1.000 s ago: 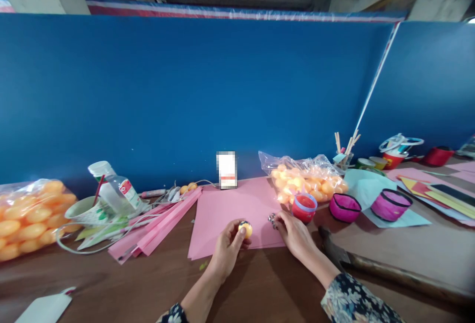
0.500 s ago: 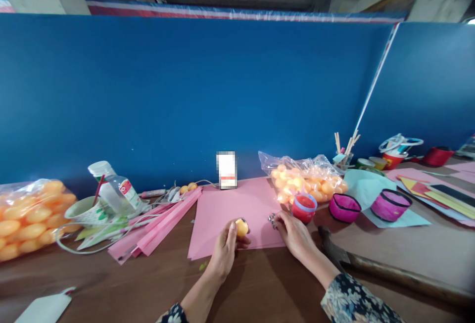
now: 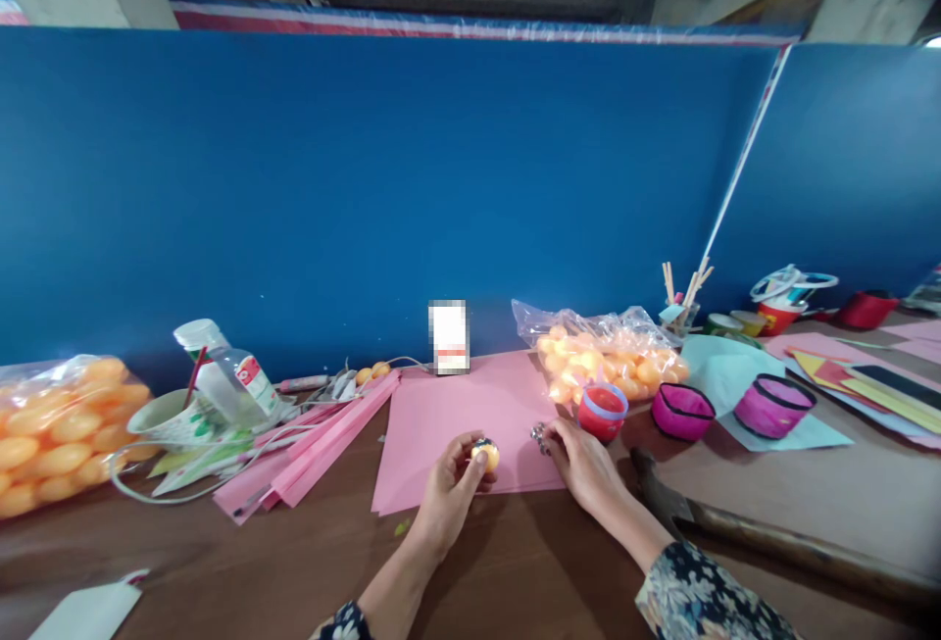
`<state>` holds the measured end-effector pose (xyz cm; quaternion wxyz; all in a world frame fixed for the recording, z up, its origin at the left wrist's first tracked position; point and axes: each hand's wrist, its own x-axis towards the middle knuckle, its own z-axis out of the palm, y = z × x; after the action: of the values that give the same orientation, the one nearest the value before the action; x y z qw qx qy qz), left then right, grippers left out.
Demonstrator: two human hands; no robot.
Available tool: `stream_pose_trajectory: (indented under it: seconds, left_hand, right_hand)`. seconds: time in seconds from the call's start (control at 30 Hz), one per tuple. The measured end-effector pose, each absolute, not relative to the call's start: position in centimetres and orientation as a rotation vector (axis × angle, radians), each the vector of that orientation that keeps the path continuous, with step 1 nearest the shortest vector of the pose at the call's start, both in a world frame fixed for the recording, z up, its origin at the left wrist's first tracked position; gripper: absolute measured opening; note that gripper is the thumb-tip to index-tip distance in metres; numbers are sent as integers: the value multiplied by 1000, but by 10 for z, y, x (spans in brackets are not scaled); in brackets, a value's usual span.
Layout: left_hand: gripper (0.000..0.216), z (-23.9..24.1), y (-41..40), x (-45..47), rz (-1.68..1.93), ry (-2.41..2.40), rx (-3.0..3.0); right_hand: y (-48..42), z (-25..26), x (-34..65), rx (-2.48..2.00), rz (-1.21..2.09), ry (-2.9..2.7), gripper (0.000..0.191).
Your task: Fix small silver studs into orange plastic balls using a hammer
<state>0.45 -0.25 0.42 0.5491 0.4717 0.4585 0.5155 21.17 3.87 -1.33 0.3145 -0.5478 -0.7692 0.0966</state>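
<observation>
Your left hand point(image 3: 447, 495) is nearest you, low at six o'clock on the brown table point(image 3: 221, 571). Its thumb and fingers are closed around a small orange ball point(image 3: 486, 454), which sits at the fingertips just over the near edge of the pink sheet point(image 3: 448, 405).

At three o'clock from the ball, just beside it, your right hand point(image 3: 586, 468) lies palm down. Its fingertips are at a small shiny metal piece point(image 3: 539, 437) on the sheet. You cannot tell from here whether they pinch the piece or only touch it.

At four o'clock from that hand, a dark hammer head point(image 3: 651, 483) rests on the table, its wooden handle running off to the right.

Further out, at one o'clock from your right hand, stands a red cup point(image 3: 603, 412) with a blue rim. Two magenta cups point(image 3: 683, 412) follow it to the right. Behind the red cup and touching it is a clear bag of orange balls point(image 3: 610, 358).

At nine o'clock from the ball lie pink paper strips point(image 3: 323, 444), and beyond them a tilted plastic bottle point(image 3: 227, 373) beside a paper cup point(image 3: 168, 418). A second bag of balls point(image 3: 51, 429) lies at the far left.

At twelve o'clock a small white card point(image 3: 449, 336) stands against the blue partition point(image 3: 368, 179).
</observation>
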Motion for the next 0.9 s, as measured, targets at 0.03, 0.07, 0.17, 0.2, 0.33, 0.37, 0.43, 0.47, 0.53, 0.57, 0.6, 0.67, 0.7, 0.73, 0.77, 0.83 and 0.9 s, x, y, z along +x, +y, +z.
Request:
stream_pose_trajectory:
  seconds: [0.03, 0.07, 0.17, 0.2, 0.33, 0.37, 0.43, 0.47, 0.53, 0.57, 0.6, 0.67, 0.7, 0.73, 0.77, 0.83, 0.9]
  left_hand:
    - [46, 6, -3, 5, 1219, 1089, 1117]
    - [48, 7, -3, 5, 1219, 1092, 1114]
    - [56, 7, -3, 5, 1229, 1104, 1106]
    - [57, 7, -2, 5, 1230, 1107, 1108]
    - [56, 4, -2, 4, 1243, 1097, 1122]
    - [55, 4, -1, 4, 1250, 1096, 1120]
    - [54, 3, -1, 4, 1257, 1100, 1123]
    - [53, 3, -1, 4, 1255, 1102, 1131]
    - [52, 3, -1, 4, 1252, 1103, 1154]
    - [50, 3, -1, 4, 1251, 1097, 1164]
    - [48, 3, -1, 4, 1251, 1089, 1174]
    - [44, 4, -1, 4, 1256, 1071, 1189]
    - [42, 4, -1, 4, 1261, 1060, 1194]
    - [41, 4, -1, 4, 1264, 1052, 1197]
    - [40, 5, -1, 4, 1263, 1044, 1195]
    - [41, 5, -2, 4, 1244, 1033, 1176]
    - [44, 5, -2, 4, 1229, 1032, 1146]
  right_hand:
    - [39, -14, 212, -1442, 252, -2025, 16]
    - [39, -14, 212, -1440, 253, -2021, 16]
    - [39, -14, 212, -1433, 267, -2013, 15]
    - [39, -14, 212, -1435, 269, -2010, 15]
    - [39, -15, 212, -1442, 265, -2011, 15]
    - [39, -16, 212, -1444, 261, -2015, 16]
    - [40, -16, 212, -1451, 253, -2026, 16]
    - [39, -16, 212, -1458, 250, -2030, 15]
    - [39, -15, 212, -1468, 248, -2034, 15]
    - [39, -15, 212, -1471, 249, -2032, 15]
    - [39, -15, 212, -1471, 249, -2030, 14]
    - [39, -15, 211, -1471, 247, -2029, 14]
    - [39, -14, 211, -1470, 245, -2028, 14]
    - [39, -15, 211, -1468, 245, -2027, 14]
    - [40, -15, 211, -1465, 247, -2024, 14]
    - [40, -15, 211, -1458, 260, -2015, 13]
    - [41, -16, 211, -1452, 270, -2003, 13]
